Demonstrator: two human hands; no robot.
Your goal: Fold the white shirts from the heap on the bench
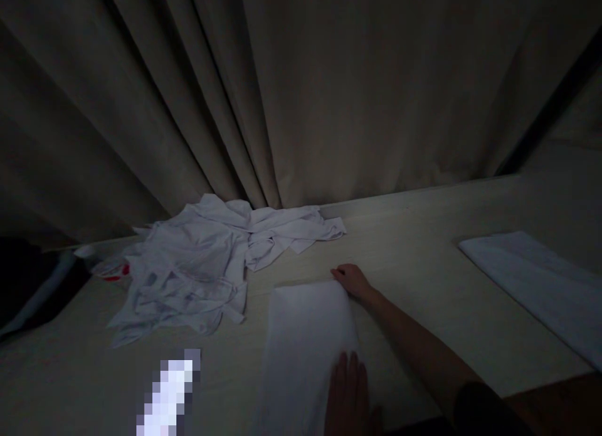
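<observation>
A long folded white cloth (301, 342) lies flat in front of me, its near end running out of the bottom of the view. My left hand (347, 392) rests palm down on its right edge, fingers stretched out. At the cloth's far right corner is my right hand (350, 280), its fingers curled closed on the edge there. The fingertips are small and dim in this light.
A rumpled heap of white garments (192, 266) lies at the back left, near the brown curtain (357, 97). Another folded white cloth (540, 273) is at the right. A blurred-out bright patch (167, 395) shows at lower left. Dark items (42, 292) sit at far left.
</observation>
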